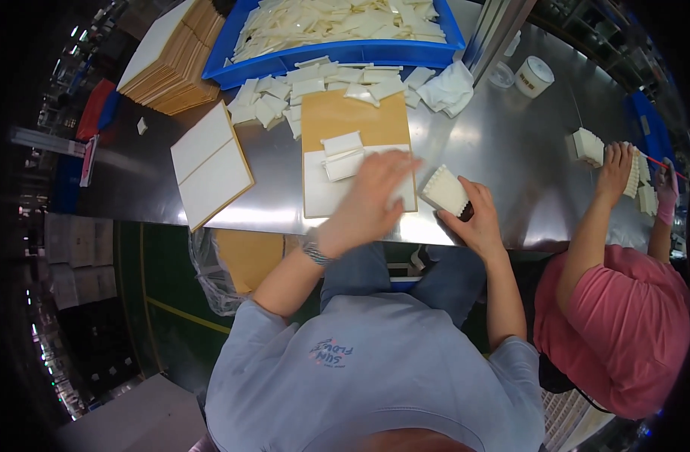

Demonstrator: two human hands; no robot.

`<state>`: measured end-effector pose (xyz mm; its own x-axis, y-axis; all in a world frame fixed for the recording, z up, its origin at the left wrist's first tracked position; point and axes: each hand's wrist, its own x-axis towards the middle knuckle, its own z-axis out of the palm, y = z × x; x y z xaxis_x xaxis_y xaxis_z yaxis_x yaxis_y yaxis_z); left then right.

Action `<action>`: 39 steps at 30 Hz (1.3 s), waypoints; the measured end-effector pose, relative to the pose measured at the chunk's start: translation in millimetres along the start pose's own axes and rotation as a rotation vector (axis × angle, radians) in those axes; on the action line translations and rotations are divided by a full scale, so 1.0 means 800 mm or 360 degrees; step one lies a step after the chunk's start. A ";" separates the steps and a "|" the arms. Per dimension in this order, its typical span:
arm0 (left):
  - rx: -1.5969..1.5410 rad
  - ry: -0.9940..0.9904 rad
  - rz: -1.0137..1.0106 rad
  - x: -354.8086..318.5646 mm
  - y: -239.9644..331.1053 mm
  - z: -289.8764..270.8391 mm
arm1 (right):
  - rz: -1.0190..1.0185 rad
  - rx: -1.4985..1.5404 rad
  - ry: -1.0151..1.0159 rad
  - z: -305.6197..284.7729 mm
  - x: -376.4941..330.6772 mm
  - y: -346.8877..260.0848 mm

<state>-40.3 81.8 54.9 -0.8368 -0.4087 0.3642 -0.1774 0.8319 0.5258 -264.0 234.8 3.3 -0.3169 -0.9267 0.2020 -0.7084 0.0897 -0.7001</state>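
My right hand (477,220) grips a stack of small white plastic pieces (444,190) at the near edge of the steel table (510,151). My left hand (371,197), blurred by motion, reaches across a tan and white board (352,117) lying flat before me. Its fingers are spread and I see nothing in it. Two white pieces (342,155) lie on that board just left of the hand. More loose white pieces (315,87) are heaped behind the board.
A blue bin (345,54) full of white pieces stands at the back. A pile of boards (171,64) sits back left, and another board (209,164) lies to my left. A white cloth (448,89) and tape roll (533,75) lie back right. A person in pink (624,316) handles white stacks (590,145) at right.
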 end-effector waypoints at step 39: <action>-0.0494 -0.0224 0.0199 0.035 0.005 0.094 | 0.0268 -0.0195 0.0462 -0.026 0.002 0.040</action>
<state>-103.5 101.9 9.5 -0.9091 -0.2372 0.3425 0.0785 0.7098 0.7000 -300.3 243.8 -4.3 -0.5891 -0.7546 0.2891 -0.6957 0.2916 -0.6564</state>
